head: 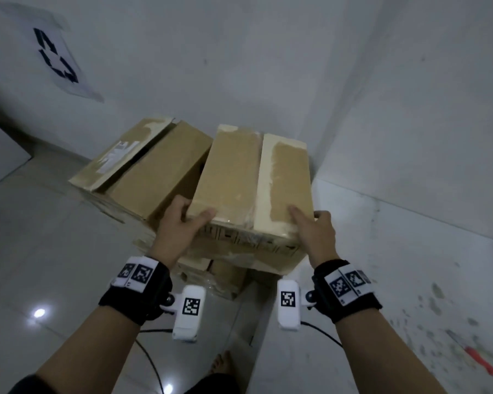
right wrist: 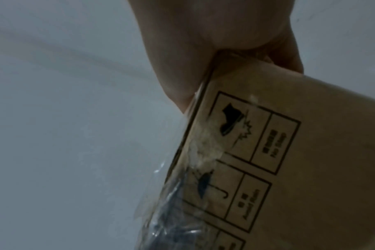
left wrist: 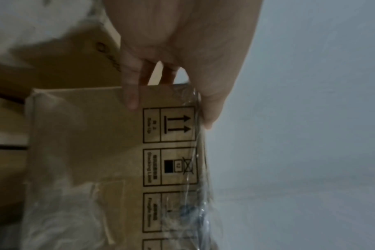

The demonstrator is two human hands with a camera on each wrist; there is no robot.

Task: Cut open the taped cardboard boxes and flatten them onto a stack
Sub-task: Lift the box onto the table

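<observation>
Both your hands grip the near corners of a taped cardboard box.

Your left hand (head: 180, 223) wraps the box (head: 251, 177) at its near left corner, thumb on top and fingers (left wrist: 130, 91) curled down the side; your right hand (head: 313, 228) clamps the near right corner, thumb on the lid. The near face carries a row of black-framed handling symbols: twin arrows captioned "Side Up", a stacking-limit mark, an umbrella, a boot; the smaller lettering is too blurred to read. Crinkled clear tape (left wrist: 195, 152) runs over that edge, and pale strips of torn paper cross the smooth brown lid. The box rests on other cartons beside a second brown box (head: 143, 166) with a white label, in a corner of white walls. A recycling sign (head: 54, 55) hangs on the left wall, and a red-handled tool (head: 478, 359) lies on the speckled floor (head: 410, 280) to your right.
</observation>
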